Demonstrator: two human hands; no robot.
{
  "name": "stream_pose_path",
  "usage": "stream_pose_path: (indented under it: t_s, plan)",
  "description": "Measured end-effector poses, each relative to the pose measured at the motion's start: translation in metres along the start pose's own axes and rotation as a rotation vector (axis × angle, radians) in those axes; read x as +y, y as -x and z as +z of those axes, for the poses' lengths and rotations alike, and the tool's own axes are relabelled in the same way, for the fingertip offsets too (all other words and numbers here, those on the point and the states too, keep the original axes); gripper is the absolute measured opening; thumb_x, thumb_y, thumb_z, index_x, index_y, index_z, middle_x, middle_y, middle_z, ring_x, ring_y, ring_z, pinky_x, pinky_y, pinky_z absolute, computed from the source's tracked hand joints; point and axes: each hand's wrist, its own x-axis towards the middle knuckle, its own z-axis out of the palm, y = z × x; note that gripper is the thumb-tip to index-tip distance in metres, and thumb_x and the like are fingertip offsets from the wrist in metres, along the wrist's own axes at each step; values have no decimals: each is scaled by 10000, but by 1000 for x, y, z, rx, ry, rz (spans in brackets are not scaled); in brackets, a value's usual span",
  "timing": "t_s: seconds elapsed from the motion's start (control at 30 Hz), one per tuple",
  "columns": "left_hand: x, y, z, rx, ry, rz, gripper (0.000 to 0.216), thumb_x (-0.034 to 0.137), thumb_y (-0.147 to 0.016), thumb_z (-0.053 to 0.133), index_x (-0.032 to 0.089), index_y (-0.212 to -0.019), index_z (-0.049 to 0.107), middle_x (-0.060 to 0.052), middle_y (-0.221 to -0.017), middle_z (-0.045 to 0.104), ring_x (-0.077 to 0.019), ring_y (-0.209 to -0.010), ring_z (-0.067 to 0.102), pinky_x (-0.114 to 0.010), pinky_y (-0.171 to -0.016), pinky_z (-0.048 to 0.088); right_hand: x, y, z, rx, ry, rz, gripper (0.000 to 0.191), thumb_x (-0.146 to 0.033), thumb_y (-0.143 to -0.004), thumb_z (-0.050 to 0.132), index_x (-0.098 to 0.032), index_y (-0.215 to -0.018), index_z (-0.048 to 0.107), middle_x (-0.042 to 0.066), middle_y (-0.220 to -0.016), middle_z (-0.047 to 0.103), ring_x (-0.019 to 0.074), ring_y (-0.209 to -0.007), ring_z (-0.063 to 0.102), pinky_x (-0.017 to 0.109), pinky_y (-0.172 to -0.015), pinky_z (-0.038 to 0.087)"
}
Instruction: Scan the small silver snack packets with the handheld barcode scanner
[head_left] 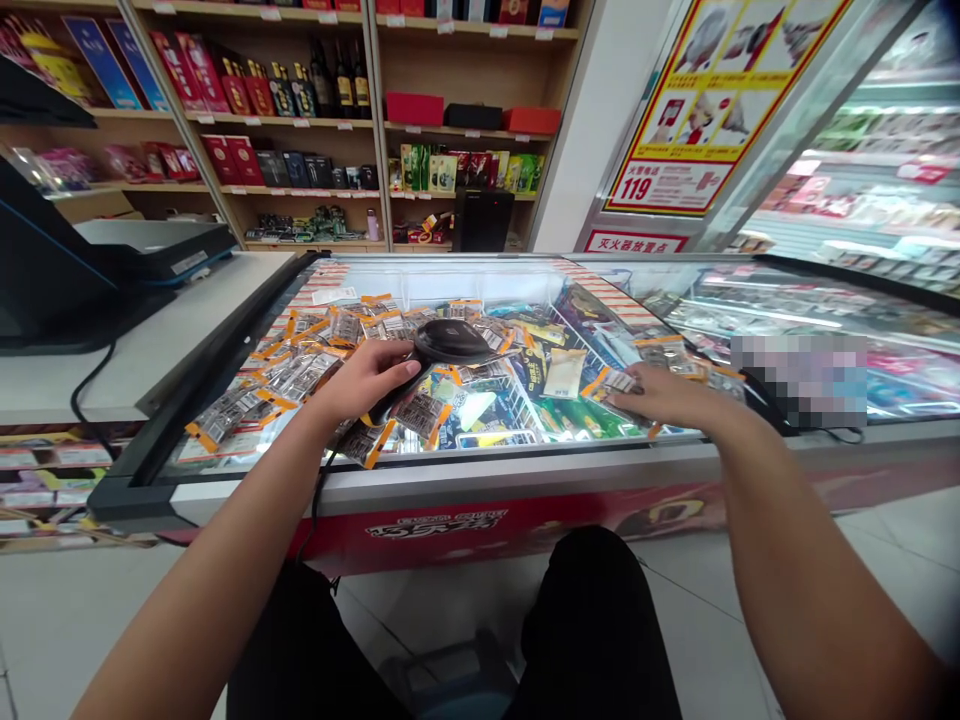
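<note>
My left hand (369,378) is closed around the handle of a black barcode scanner (452,342), its wide head pointing away to the right. A cable hangs from the scanner over the freezer's front edge. Small snack packets (300,375) with orange ends and printed backs lie heaped on the freezer's glass top, around and under the scanner. On the right, my right hand (671,395) is low over the glass, its fingers closed on a small snack packet (611,383). More of these packets (664,352) lie just beyond that hand, partly covered by it.
Under the glass of the chest freezer (525,470) are bagged frozen goods and a pale packet (565,373). A counter (150,370) with a dark monitor stands left. Shelves (300,120) of boxes and bottles line the back. A black object (765,400) lies right, beside a blurred patch.
</note>
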Motion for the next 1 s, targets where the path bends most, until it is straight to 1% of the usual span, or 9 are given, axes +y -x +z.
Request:
stream_pose_path:
  t_s: [0.03,0.07,0.17,0.27,0.37,0.47,0.6,0.83,1.0]
  plan:
    - [0,0,0,-1,11,-1,538,664,-1036,765,187,-818,643,-6,-649,697,-136,-443,628,-243,-439,502,-8,2,0,-37,-110,37,334,-429,-741,968,-245,-907,744,104,-887,826,330,-751,788,456,-709,668]
    - [1,0,0,-2,21,-1,536,662,-1035,767,187,-818,644,-5,-647,695,-136,-439,626,-242,-433,496,-17,4,2,-37,-251,63,347,-415,-752,969,-241,-950,743,105,-924,834,328,-783,797,464,-741,678]
    - [2,0,0,3,47,-1,527,663,-1024,778,188,-837,647,-4,-641,696,-139,-428,621,-243,-424,486,-49,7,14,87,-819,0,354,-382,-782,980,-254,-1047,785,75,-1082,864,302,-996,836,454,-925,705]
    - [1,1,0,20,65,-6,518,676,-1004,792,191,-886,654,-2,-633,703,-145,-424,621,-245,-428,484,-86,4,36,94,-1298,-51,429,-328,-728,1038,-289,-1060,768,19,-1055,863,292,-1076,844,449,-908,736]
    - [1,1,1,20,81,9,505,670,-990,807,193,-921,655,0,-621,698,-143,-416,608,-241,-424,474,-123,0,58,140,-1542,-85,478,-324,-714,1068,-306,-1084,767,-6,-1035,860,276,-1108,843,423,-886,755]
    - [3,1,2,-2,79,28,506,672,-984,809,189,-940,665,-4,-637,699,-130,-417,584,-236,-423,470,-152,-4,73,144,-1655,-123,472,-326,-693,1097,-290,-1018,755,-5,-1020,854,267,-1117,839,403,-897,757]
    - [3,1,2,-58,62,56,505,673,-981,813,182,-981,694,-3,-640,695,-128,-430,573,-241,-444,485,-173,-6,82,132,-1707,-146,499,-327,-663,1117,-286,-970,727,-17,-969,830,256,-1100,831,396,-925,750]
    - [1,2,0,-71,41,59,505,676,-996,795,182,-966,694,-5,-637,691,-130,-455,578,-238,-461,483,-179,-10,89,124,-1666,-152,534,-390,-662,1099,-288,-1017,714,-13,-972,811,262,-1128,821,413,-923,734]
    - [4,2,1,-25,73,2,529,709,-961,807,197,-976,675,1,-634,693,-138,-428,573,-257,-439,484,-177,-8,86,148,-1482,-137,504,-523,-745,1039,-293,-1069,728,43,-1119,849,299,-1208,816,412,-922,725]
